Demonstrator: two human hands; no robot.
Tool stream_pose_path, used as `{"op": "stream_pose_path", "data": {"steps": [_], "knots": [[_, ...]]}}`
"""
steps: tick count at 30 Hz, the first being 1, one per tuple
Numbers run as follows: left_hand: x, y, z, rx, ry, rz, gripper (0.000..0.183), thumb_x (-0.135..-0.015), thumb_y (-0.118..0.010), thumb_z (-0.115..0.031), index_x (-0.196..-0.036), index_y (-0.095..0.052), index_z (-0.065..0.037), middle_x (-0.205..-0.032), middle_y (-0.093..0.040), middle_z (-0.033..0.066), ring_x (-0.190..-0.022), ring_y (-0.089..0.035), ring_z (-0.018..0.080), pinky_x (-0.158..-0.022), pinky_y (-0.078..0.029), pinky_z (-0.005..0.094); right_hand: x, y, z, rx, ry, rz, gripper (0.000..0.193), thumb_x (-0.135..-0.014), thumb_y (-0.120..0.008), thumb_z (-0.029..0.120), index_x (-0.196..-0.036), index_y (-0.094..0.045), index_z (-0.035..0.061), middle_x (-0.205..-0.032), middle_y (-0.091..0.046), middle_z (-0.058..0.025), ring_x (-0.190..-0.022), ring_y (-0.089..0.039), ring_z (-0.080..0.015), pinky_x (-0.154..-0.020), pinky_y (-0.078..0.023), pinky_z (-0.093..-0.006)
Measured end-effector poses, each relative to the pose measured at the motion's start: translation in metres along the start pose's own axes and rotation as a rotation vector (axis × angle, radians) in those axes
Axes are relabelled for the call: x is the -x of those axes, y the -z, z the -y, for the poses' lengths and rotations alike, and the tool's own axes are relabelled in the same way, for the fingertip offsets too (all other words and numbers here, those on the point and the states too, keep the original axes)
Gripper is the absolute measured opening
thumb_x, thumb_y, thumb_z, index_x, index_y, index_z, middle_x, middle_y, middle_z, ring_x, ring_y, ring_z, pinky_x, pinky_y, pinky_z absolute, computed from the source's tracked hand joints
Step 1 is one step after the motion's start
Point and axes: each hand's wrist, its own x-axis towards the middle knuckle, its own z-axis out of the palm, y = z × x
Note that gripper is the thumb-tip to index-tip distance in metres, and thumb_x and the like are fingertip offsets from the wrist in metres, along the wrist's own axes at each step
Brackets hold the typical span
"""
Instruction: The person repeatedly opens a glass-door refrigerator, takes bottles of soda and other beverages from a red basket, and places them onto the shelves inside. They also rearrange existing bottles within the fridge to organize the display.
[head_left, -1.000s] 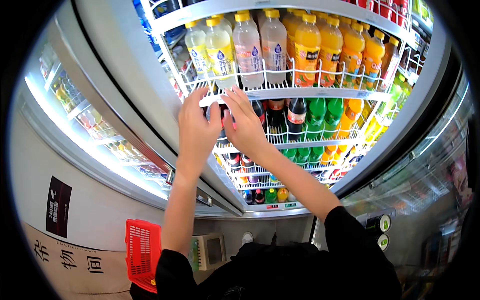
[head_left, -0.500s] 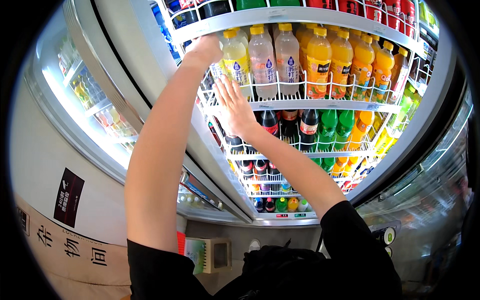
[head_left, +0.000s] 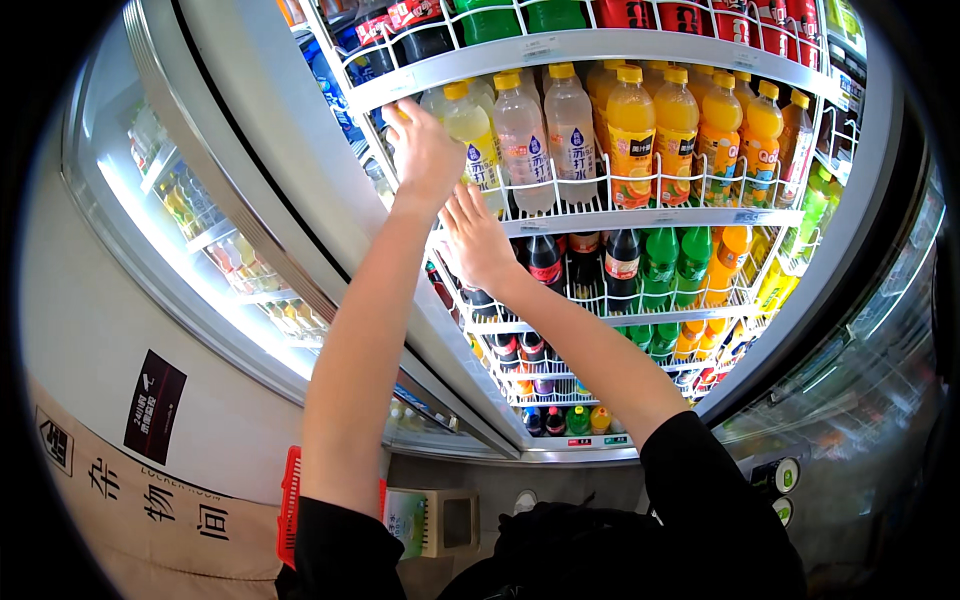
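I am reaching into an open drinks fridge. My left hand (head_left: 425,150) is raised to the left end of a white wire shelf (head_left: 640,218). Its fingers curl around a pale bottle (head_left: 402,118), of which only the yellow cap shows above my knuckles. More pale yellow-capped bottles (head_left: 525,140) stand right beside it, then orange drink bottles (head_left: 632,135). My right hand (head_left: 478,240) lies lower, fingers spread, flat against the shelf's front rail, holding nothing. Dark cola bottles (head_left: 545,258) stand just under it.
Green bottles (head_left: 660,265) and more rows of drinks fill the lower shelves. The glass fridge door (head_left: 200,200) stands swung open at my left. A red basket (head_left: 290,505) and a small carton (head_left: 405,520) sit on the floor by my feet.
My left hand rose from the shelf rail to the upper shelf's left end and closed on the bottle. My right hand stayed at the rail. My view tilted upward.
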Motion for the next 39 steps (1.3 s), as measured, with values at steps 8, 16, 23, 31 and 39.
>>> {"op": "stream_pose_path", "data": {"steps": [8, 16, 23, 31, 39], "knots": [[0.035, 0.019, 0.009, 0.13, 0.002, -0.073, 0.046, -0.08, -0.051, 0.011, -0.124, -0.042, 0.004, -0.119, -0.041, 0.0322, -0.098, -0.056, 0.0511, -0.088, -0.047, 0.0493, -0.001, 0.001, 0.001, 0.005, 0.03, -0.008, 0.063, -0.095, -0.048, 0.041, -0.137, -0.047, -0.0057, -0.148, -0.04, -0.0204, -0.141, -0.03, -0.0363, -0.12, -0.014, -0.0488], [0.032, 0.048, 0.001, 0.043, -0.093, -0.031, 0.04, -0.075, -0.053, 0.011, -0.113, -0.054, -0.001, -0.109, -0.052, 0.0274, -0.091, -0.06, 0.0464, -0.082, -0.05, 0.0472, 0.003, 0.007, -0.002, -0.043, 0.071, 0.033, 0.072, -0.093, -0.052, 0.042, -0.148, -0.035, -0.0012, -0.156, -0.03, -0.0147, -0.146, -0.021, -0.036, -0.121, -0.011, -0.0508], [0.036, 0.08, -0.018, -0.008, -0.147, -0.093, 0.039, -0.077, -0.056, 0.01, -0.114, -0.057, -0.003, -0.11, -0.056, 0.0232, -0.093, -0.062, 0.0407, -0.082, -0.05, 0.0445, 0.008, 0.005, -0.003, -0.398, 0.054, -0.162, 0.077, -0.089, -0.059, 0.03, -0.151, -0.027, -0.0016, -0.16, -0.022, -0.0147, -0.148, -0.015, -0.0367, -0.12, -0.012, -0.0545], [0.058, 0.127, -0.039, 0.072, -0.287, -0.204, 0.032, -0.086, -0.058, 0.007, -0.115, -0.062, -0.005, -0.11, -0.06, 0.0163, -0.093, -0.065, 0.0348, -0.081, -0.053, 0.0394, 0.009, 0.034, 0.019, -0.701, -0.005, -0.251, 0.073, -0.09, -0.055, 0.021, -0.151, -0.024, -0.0023, -0.16, -0.017, -0.0213, -0.148, -0.015, -0.0394, -0.119, -0.015, -0.0544], [0.078, 0.159, -0.055, 0.127, -0.291, -0.191, 0.03, -0.085, -0.066, 0.002, -0.114, -0.065, -0.006, -0.105, -0.063, 0.0129, -0.094, -0.067, 0.0262, -0.075, -0.057, 0.0335, 0.038, 0.07, 0.014, -0.971, -0.146, -0.529, 0.07, -0.086, -0.069, 0.012, -0.146, -0.034, 0.0004, -0.154, -0.027, -0.0268, -0.141, -0.031, -0.0425, -0.115, -0.028, -0.0497]]}}
